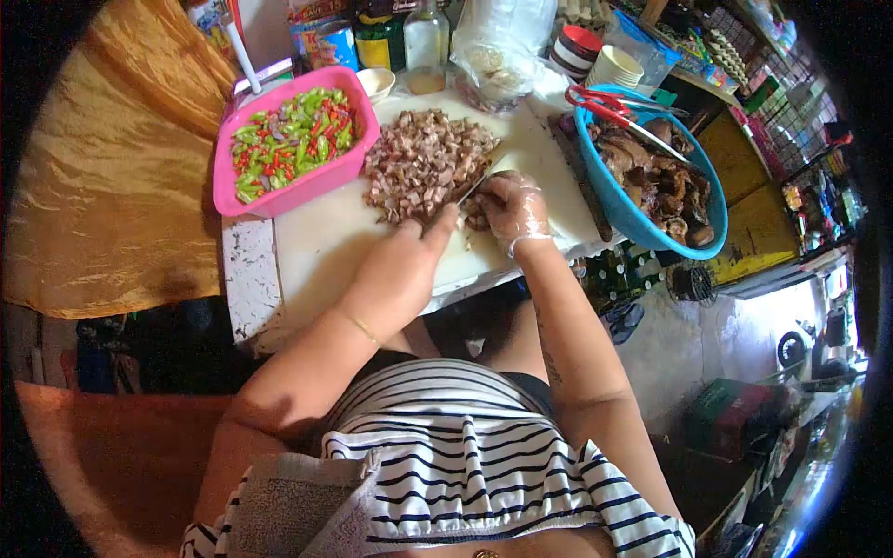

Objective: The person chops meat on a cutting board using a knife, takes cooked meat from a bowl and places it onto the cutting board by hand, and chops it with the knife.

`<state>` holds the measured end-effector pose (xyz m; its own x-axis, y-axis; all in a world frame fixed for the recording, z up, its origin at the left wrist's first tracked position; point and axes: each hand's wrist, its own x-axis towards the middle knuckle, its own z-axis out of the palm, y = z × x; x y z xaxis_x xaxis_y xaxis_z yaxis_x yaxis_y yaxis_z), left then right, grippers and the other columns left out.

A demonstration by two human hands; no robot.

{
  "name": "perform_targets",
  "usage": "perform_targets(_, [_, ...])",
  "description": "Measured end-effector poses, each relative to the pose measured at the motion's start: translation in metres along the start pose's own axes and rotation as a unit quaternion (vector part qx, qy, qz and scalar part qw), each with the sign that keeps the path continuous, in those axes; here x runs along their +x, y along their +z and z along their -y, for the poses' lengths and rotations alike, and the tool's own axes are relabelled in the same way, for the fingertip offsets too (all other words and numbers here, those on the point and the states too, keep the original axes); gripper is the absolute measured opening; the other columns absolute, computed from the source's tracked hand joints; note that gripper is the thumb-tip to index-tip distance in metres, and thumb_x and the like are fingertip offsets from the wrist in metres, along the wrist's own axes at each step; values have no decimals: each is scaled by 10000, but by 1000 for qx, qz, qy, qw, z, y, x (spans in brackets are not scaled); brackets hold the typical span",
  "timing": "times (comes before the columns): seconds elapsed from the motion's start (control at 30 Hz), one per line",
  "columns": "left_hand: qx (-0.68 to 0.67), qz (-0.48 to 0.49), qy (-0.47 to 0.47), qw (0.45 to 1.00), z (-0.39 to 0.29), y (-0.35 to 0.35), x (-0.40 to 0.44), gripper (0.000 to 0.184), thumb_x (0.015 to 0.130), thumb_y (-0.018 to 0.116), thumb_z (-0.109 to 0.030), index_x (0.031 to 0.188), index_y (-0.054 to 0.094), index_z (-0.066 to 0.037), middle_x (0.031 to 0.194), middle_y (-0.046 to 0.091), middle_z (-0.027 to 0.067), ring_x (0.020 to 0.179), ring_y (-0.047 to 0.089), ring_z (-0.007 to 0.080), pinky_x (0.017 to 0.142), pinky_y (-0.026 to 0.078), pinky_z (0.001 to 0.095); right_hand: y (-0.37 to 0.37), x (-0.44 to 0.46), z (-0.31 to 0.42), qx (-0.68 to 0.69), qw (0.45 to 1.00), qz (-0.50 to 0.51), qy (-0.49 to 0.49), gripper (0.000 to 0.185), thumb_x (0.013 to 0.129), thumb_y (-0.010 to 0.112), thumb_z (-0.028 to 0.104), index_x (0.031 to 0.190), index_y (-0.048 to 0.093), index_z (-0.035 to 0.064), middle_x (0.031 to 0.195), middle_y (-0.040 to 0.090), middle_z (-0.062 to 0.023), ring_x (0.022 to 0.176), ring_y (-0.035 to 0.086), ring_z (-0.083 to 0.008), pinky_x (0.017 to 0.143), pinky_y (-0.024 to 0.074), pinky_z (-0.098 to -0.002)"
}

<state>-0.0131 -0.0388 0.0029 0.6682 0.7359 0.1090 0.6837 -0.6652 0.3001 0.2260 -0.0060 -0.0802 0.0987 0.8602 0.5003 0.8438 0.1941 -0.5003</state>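
On the white cutting board (326, 244), a pile of chopped meat (430, 158) lies in small pieces. My left hand (400, 265) is closed round a knife (471, 190) at the near edge of the pile, its blade pointing up and right. Close beside the blade, my right hand (513, 206), in a clear plastic glove, has its fingers curled over a piece of meat (475, 217). A pink tub (299, 193) of cut green and red peppers stands left of the pile. To the right, a blue basin (642, 223) holds large brown meat pieces.
Red-handled tongs (642, 126) rest across the basin. Behind the board stand a glass bottle (427, 51), a small bowl (376, 83), a plastic bag (498, 56) and stacked bowls (616, 67). A golden cloth (121, 177) hangs at the left.
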Motion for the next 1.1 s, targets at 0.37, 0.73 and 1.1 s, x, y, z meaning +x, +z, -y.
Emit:
perform_targets(0.37, [-1,-6,-44,999,30,-36,-23,755,892,675,-56,1583,393,-176,1006,645,293,876,643,486,807,528,549,18,14,-1,77,997,0,30,317,852,771,279,1127,742,124,1249,668,-143,1158,616,-390,983,505,-483])
perform_targets(0.73, [-35,-100,0,994,40,-38,-28,730,911,654,-59,1584,379,-124,934,626,286,848,643,475,765,515,544,11,26,14,17,996,-65,-63,320,853,770,208,1166,743,145,1308,650,-161,1171,612,-388,970,517,-482])
perform_targets(1.1, [-98,-60,-41,993,41,-43,-42,741,892,674,-15,1575,411,-129,1158,655,286,1010,641,483,888,516,502,9,23,21,76,987,-31,-140,208,687,824,121,890,782,124,1058,708,-94,1042,629,-370,939,513,-482])
